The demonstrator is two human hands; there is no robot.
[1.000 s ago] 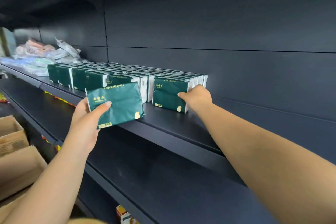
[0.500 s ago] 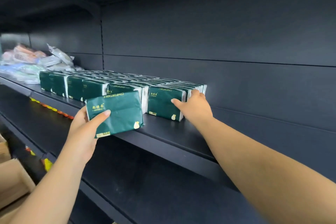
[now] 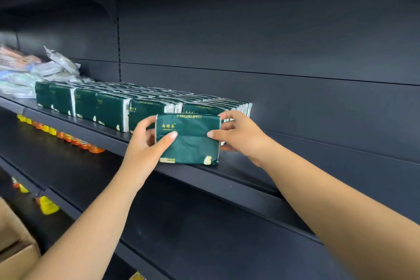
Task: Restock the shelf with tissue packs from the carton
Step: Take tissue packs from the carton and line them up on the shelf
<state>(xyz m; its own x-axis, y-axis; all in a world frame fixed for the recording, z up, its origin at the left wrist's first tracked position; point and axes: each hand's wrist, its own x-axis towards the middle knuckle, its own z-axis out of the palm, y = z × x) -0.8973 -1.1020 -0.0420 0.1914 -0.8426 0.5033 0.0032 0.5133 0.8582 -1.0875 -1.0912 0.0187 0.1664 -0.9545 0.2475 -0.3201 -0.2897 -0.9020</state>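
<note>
nearest us, at the lower left edge, a corner of the carton [image 3: 16,254] shows, well apart from where we work. our two forearms reach up and forward from there to the shelf [image 3: 238,179]. our left hand [image 3: 147,143] grips the left end of the tissue pack [image 3: 188,138], thumb across its green face and fingers curled behind. our right hand [image 3: 236,134] pinches the right end the same way, thumb in front. the pack stands upright at the shelf's front edge; whether its bottom edge rests on the lip or hangs just above it we cannot tell. its long axis runs left to right, parallel to the edge. both hands sit about equally near it. just behind it, the stocked row of packs [image 3: 109,107] stretches off to the left, and the pack faces that row's rightmost stack. we judge the coming move as a straight push back, away from us, until it sits flush with that stack. farther left lie loose wrapped goods [image 3: 34,68], blurred.
</note>
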